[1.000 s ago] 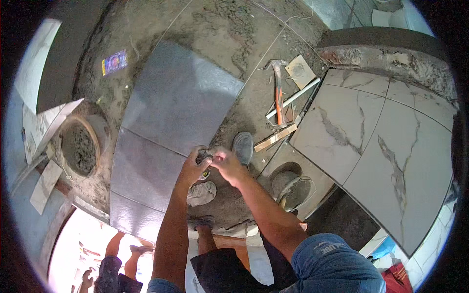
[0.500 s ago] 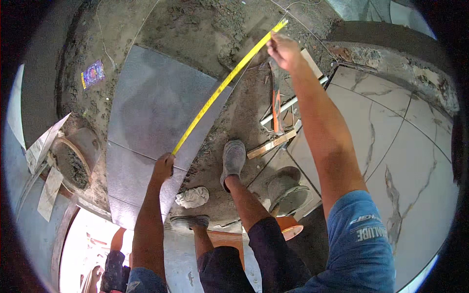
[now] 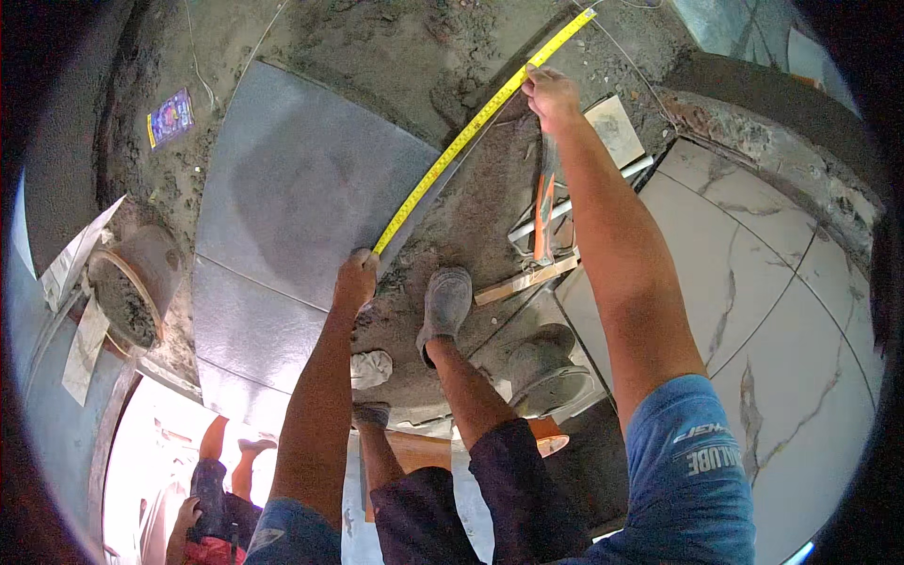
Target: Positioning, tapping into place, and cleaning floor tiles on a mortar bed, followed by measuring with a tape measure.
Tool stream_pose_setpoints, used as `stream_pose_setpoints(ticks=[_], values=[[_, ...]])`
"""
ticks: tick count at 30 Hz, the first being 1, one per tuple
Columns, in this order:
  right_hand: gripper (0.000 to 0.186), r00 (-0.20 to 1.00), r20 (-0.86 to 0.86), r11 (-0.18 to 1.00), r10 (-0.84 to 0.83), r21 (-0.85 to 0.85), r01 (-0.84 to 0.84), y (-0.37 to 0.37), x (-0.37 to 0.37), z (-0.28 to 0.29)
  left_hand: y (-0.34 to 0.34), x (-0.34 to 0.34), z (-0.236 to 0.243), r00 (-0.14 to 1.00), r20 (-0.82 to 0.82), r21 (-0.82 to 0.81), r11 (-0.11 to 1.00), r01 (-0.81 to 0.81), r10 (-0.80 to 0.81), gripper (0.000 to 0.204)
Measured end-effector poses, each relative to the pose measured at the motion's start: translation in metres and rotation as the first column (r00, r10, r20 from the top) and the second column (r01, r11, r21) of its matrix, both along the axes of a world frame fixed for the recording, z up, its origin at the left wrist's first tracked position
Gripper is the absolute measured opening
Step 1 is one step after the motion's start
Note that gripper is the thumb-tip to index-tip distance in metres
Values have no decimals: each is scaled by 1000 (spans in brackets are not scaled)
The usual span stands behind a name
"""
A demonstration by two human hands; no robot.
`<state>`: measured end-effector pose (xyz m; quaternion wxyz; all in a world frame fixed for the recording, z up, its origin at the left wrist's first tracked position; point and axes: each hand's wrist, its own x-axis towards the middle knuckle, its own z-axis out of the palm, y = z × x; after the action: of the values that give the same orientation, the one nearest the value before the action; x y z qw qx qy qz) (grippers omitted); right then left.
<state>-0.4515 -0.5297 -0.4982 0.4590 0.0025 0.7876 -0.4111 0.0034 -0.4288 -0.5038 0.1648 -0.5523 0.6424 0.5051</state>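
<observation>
A yellow tape measure blade (image 3: 471,132) stretches diagonally over the right side of the grey floor tiles (image 3: 311,151) and the rough mortar bed. My left hand (image 3: 355,279) is closed around its near end, over the tiles' right edge; the case, if there, is hidden in the fingers. Farther off, my right hand (image 3: 550,94) pinches the blade between thumb and fingers, and the blade's free end sticks out beyond it, close to a thin string (image 3: 626,58). Just below my right hand lies an orange-handled hammer (image 3: 543,217).
Marbled white tiles (image 3: 772,273) cover the right side. Nearby are a wooden strip (image 3: 527,280), a dark bucket (image 3: 551,372) and a crumpled white cloth (image 3: 371,369). At left stand a mortar-filled bucket (image 3: 127,297) and a purple packet (image 3: 170,119). Another person (image 3: 218,499) is at lower left.
My left hand has moved right and away from me along the tile edge. The blade's free end reaches farther up and right, with more of it past my right hand.
</observation>
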Motion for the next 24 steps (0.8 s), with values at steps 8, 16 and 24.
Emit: stream_pose_setpoints(ticks=[8,16,24], values=[[24,1000,-13,999,5,-33,-5,0,-16,-15,-8,-48,36,963,255,65,992,-106,86,34],[22,989,-35,984,-145,-110,141,-7,-18,-21,-1,-70,38,928,355,81,985,-152,114,40],[33,793,-407,890,453,263,-373,10,-88,-85,-5,-98,54,939,314,90,980,-175,139,40]])
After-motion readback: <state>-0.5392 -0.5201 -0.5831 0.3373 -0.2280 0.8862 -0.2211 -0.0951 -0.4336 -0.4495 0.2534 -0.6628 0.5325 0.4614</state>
